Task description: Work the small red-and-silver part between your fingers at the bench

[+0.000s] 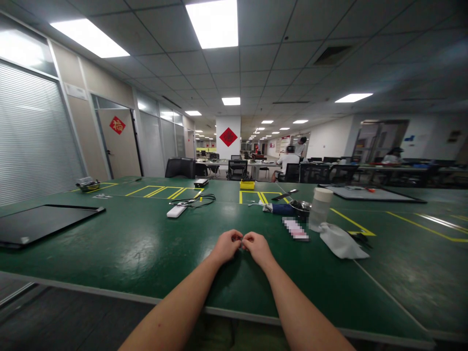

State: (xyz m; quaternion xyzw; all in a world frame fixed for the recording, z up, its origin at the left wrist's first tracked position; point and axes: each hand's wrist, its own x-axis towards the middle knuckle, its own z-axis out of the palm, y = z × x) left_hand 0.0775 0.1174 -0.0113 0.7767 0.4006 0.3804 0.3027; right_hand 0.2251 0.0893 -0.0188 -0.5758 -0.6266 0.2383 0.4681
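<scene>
My left hand [227,246] and my right hand [258,247] meet just above the green table [164,263], near its front edge. On both, the fingers are curled and the fingertips pinch close together. Something small and dark seems to lie between the fingertips, too small to name. To the right of my hands lies a pinkish, blurred-out rectangle [295,229], and left of them a white power strip [177,209] with a black cable [204,199].
A translucent bottle [321,209], a white pouch [342,242], a metal bowl [300,208] and a blue rolled item [283,209] stand at right. A black mat [47,222] lies left; a yellow bin [247,185] sits at the far edge. People sit and stand beyond.
</scene>
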